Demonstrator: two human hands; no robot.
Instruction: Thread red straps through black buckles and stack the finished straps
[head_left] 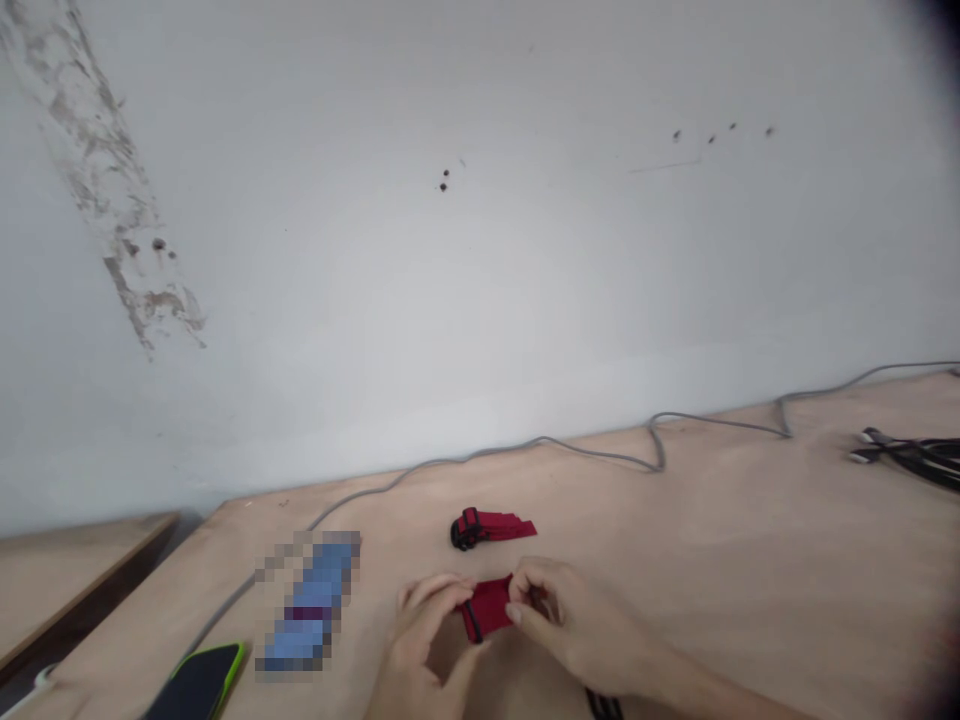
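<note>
A red webbing strap (493, 606) with a black slider bar across its left end is stretched between my hands, just above the wooden table. My left hand (420, 640) has its fingers and thumb at the strap's left end, by the black bar. On the other side, my right hand (574, 620) pinches the strap's right end between thumb and forefinger. Beyond them lies a second red strap (506, 525), folded up, with a black buckle (465, 528) at its left end. Part of a black object (604, 704) shows beneath my right wrist.
A pixelated blue item (315, 605) lies left of my hands, near a phone in a green case (199, 685). A grey cable (540, 440) runs along the wall and down the left side. Coiled black cables (919, 460) lie far right on the wooden table (750, 560).
</note>
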